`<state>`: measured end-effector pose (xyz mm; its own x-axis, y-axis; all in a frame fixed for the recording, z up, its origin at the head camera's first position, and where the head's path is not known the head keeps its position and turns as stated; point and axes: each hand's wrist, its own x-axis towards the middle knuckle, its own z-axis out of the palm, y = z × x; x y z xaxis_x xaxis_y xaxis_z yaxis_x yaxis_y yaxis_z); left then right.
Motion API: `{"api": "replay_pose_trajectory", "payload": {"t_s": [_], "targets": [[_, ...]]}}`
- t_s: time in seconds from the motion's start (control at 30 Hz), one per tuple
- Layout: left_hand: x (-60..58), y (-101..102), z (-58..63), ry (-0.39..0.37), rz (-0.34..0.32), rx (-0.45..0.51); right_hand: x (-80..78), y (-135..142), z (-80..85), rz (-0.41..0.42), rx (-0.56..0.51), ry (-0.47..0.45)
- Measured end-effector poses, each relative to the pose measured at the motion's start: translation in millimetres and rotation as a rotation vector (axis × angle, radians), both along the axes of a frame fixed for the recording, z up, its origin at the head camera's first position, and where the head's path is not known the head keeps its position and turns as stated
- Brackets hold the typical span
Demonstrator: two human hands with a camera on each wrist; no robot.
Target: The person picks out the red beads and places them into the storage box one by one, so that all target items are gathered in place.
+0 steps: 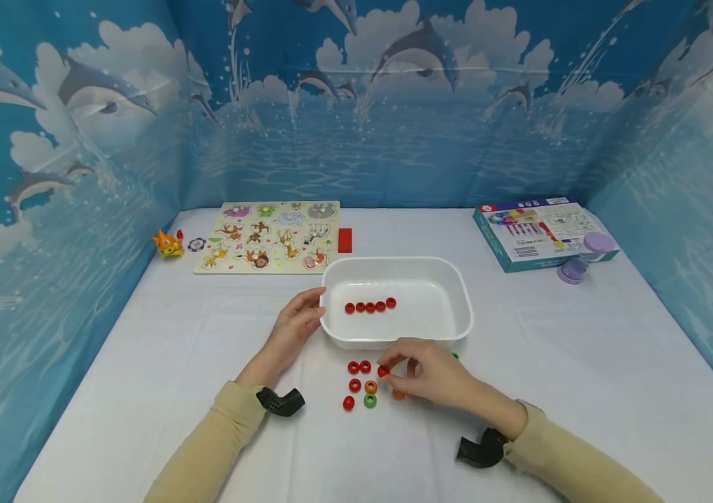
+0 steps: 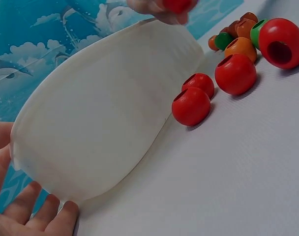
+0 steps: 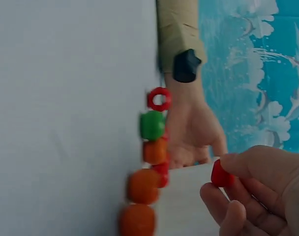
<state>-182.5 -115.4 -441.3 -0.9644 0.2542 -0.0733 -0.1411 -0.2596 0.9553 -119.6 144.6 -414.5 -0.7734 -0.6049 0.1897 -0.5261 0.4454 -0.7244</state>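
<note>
My right hand (image 1: pixel 427 370) pinches a red bead (image 3: pixel 222 174) between thumb and fingertips, over the loose beads in front of the white tray (image 1: pixel 397 344). Inside the tray, several red beads (image 1: pixel 370 307) lie in a row. My left hand (image 1: pixel 293 328) touches the tray's left end with its fingertips, which rest against the wall and rim in the left wrist view. On the cloth near the tray are more red beads (image 2: pixel 235 74), an orange bead (image 1: pixel 371 386) and a green bead (image 1: pixel 370 400). Further beads sit partly behind the right hand.
Behind the tray lies an animal puzzle board (image 1: pixel 271 237) with a red block (image 1: pixel 345 240) at its side. An orange toy figure (image 1: pixel 168 244) stands at the back left. A boxed set (image 1: pixel 542 230) and a purple-lidded jar (image 1: pixel 573 270) are at the back right.
</note>
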Motion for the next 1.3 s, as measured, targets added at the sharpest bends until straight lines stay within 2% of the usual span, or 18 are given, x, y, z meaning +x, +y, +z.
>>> {"api": "replay_pose_trajectory", "payload": {"t_s": [0.1,0.23,0.37,0.5,0.7,0.83,1.07,1.3], "targets": [[-4.1,-0.3,-8.2,-0.011,0.021,0.031,-10.9,3.2,19.8,0.073,-0.023,0.018],[-8.2,-1.4,-16.2,-0.029,0.041,0.056,-37.1,2.8,48.9,0.127,-0.023,0.025],[-8.3,-2.4,-16.3,-0.027,0.039,0.056,-70.2,-3.2,72.1,0.191,-0.016,-0.047],[-8.8,-3.5,-17.4,-0.027,0.03,0.061,-102.4,-14.4,80.1,0.249,-0.008,-0.141],[-9.8,-4.8,-18.3,-0.028,0.023,0.048,-141.7,-34.9,60.0,0.292,0.033,-0.264],[-9.5,-4.5,-17.5,-0.023,0.031,0.046,-157.2,-48.3,41.7,0.304,0.056,-0.363],[-7.9,-2.0,-15.8,-0.009,0.028,0.059,-162.4,-62.6,17.7,0.336,0.209,-0.43],[-8.2,-1.6,-16.1,0.011,0.036,0.062,-158.9,-65.4,8.5,0.351,0.252,-0.422]]}}
